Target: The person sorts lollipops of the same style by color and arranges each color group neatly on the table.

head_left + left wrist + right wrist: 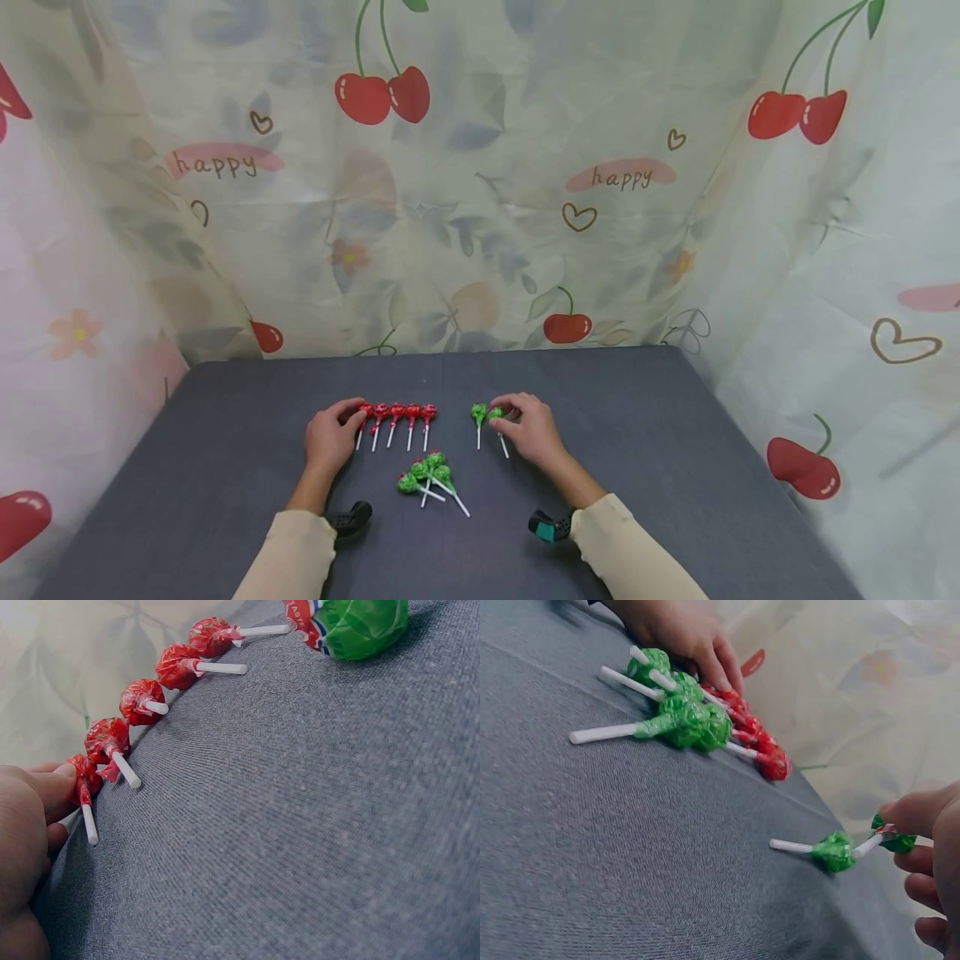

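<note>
Aligning is apparently being completed for five red lollipops (397, 409), one pinched by left hand (328, 436), but not for green lollipops (478, 412), one pinched by right hand (536, 431), a green pile (442, 473) remaining.

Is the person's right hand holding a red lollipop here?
No, the right hand pinches a green lollipop by its wrapped head.
</note>
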The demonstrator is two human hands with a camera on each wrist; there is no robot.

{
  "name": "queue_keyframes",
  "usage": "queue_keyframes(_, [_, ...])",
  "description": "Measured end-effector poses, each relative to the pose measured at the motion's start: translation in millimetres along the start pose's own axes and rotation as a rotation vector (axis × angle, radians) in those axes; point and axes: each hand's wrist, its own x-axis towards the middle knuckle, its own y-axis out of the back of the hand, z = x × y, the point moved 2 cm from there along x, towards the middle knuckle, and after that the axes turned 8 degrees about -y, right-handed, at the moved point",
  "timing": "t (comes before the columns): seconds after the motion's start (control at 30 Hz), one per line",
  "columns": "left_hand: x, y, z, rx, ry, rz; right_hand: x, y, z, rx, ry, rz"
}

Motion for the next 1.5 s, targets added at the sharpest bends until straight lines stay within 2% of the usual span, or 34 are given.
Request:
queue_keyframes(0.53, [-1.1, 0.2, 1.2, -0.006, -0.002, 0.002, 12.7, -16.0, 22.6, 0.036, -0.138, 0.095])
queue_keyframes(0.7, [-1.3, 0.0, 2.3, -0.006, -0.003, 0.006, 16.0, -21.3, 27.0, 0.042, -0.158, 0.116])
queue_keyframes(0.9, [-0.9, 0.1, 2.8, -0.002, 0.001, 0.001, 17.5, -24.6, 29.1, 0.036, -0.173, 0.123])
queue_keyframes(1.2, [-1.1, 0.5, 2.0, -0.001, -0.003, -0.005, 18.3, -29.8, 31.5, -0.047, -0.193, 0.102])
queue_keyframes(1.5, [-0.5, 0.0, 0.2, -0.001, -0.005, -0.001, 18.0, -32.2, 30.4, -0.07, -0.208, 0.102])
